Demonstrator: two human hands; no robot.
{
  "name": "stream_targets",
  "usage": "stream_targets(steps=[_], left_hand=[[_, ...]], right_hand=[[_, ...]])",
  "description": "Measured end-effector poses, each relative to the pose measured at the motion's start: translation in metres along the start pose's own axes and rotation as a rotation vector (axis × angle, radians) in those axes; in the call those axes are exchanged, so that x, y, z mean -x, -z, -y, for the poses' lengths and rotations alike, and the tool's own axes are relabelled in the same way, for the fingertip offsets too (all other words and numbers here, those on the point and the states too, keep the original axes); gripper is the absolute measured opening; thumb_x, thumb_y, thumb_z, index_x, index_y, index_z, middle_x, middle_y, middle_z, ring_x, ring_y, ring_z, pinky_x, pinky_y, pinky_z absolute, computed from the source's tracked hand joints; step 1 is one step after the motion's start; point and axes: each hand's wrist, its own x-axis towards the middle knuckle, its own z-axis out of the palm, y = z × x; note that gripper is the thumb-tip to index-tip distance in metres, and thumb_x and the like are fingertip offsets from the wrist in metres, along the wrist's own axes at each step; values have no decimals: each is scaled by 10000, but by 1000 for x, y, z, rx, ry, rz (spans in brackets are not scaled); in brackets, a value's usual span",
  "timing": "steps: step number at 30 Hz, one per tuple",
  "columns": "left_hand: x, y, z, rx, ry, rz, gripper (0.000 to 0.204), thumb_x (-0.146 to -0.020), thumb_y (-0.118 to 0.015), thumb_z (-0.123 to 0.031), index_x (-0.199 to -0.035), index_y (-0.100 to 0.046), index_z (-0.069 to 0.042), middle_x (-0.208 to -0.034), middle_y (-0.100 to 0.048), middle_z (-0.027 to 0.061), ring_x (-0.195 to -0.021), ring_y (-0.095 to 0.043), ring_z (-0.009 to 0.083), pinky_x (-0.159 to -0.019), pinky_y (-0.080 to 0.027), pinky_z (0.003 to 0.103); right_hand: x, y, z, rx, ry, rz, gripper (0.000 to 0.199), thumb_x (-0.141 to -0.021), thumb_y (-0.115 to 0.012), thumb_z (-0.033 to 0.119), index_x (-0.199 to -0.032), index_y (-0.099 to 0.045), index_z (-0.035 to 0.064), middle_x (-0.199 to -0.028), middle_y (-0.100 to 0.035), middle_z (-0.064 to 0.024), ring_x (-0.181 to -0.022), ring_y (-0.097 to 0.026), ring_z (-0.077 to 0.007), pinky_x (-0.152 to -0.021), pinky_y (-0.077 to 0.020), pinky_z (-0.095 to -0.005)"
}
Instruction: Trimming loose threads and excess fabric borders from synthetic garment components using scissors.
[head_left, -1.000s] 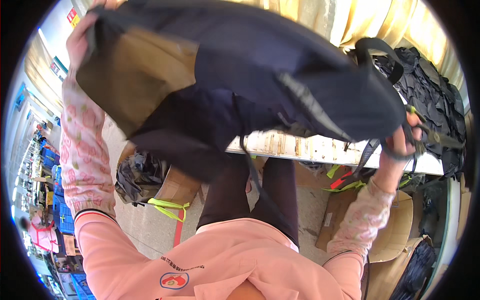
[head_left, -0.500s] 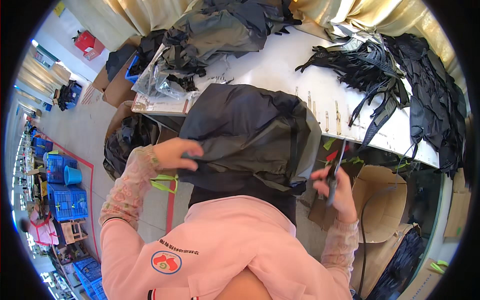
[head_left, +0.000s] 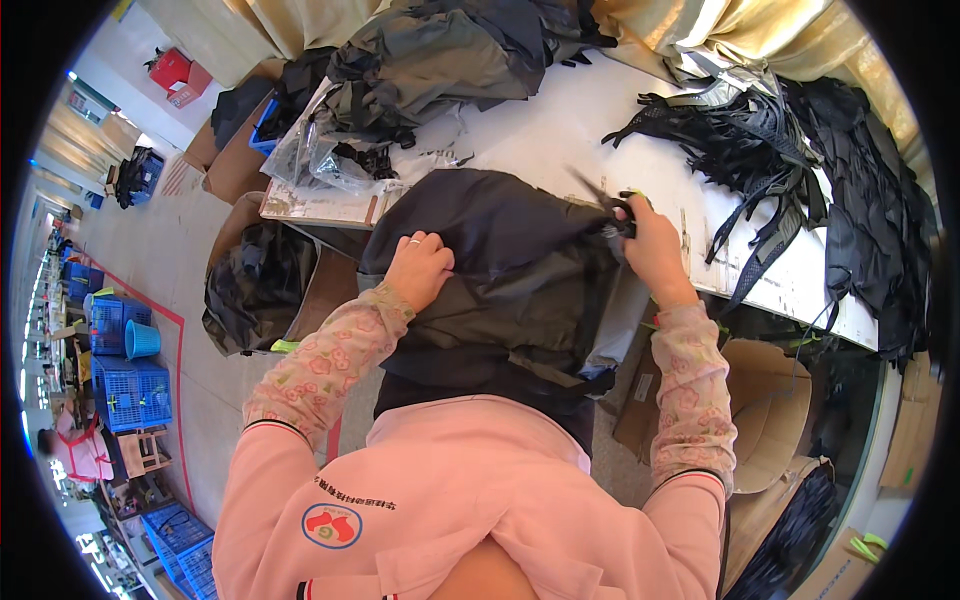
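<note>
A large black fabric piece (head_left: 490, 290) drapes over my lap and up against the table's front edge. On its left part rests my left hand (head_left: 420, 270), its fingers curled together and gripping the fabric. A ring shows on one finger. My right hand (head_left: 648, 245) is closed around black-handled scissors (head_left: 618, 212) at the fabric's upper right corner. Their blades point up and to the left over the white table (head_left: 560, 130) and look blurred. Whether the right fingers also pinch some of the fabric I cannot tell.
Dark fabric pieces (head_left: 450, 60) lie heaped at the table's back left, beside a clear plastic bag (head_left: 335, 170). Black mesh straps (head_left: 740, 150) and a dark stack (head_left: 870, 200) cover its right end. Cardboard boxes (head_left: 765, 400) stand below right. Blue crates (head_left: 135, 390) line the left.
My left hand has moved right and up onto the fabric and closed on it. My right hand has lifted the scissors from beside the fabric to its upper right corner.
</note>
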Motion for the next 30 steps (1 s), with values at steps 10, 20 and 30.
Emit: stream_targets(steps=[10,20,30], left_hand=[[-12,70,26,1163,342,177,139,-855,-612,-19,-857,-481,-66,-773,-517,-50,-669,-455,10,-586,-376,187],[-22,86,36,1198,416,450,211,-805,-722,-56,-939,-559,-43,-808,-566,-47,-723,-511,22,-639,-409,189],[-2,87,60,824,326,395,290,-700,-797,-129,-787,-532,-53,-800,-556,-1,-808,-491,103,-742,-391,260]], right_hand=[[34,87,-12,-1049,-381,122,199,-751,-749,104,-815,-563,78,-615,-513,39,-464,-472,-49,-423,-354,-191],[56,66,-32,-1053,-511,75,169,-770,-732,107,-822,-575,75,-586,-522,33,-436,-478,-59,-371,-348,-205],[59,54,-47,-981,-479,29,167,-787,-715,70,-820,-552,89,-667,-520,37,-513,-476,-58,-462,-348,-200]])
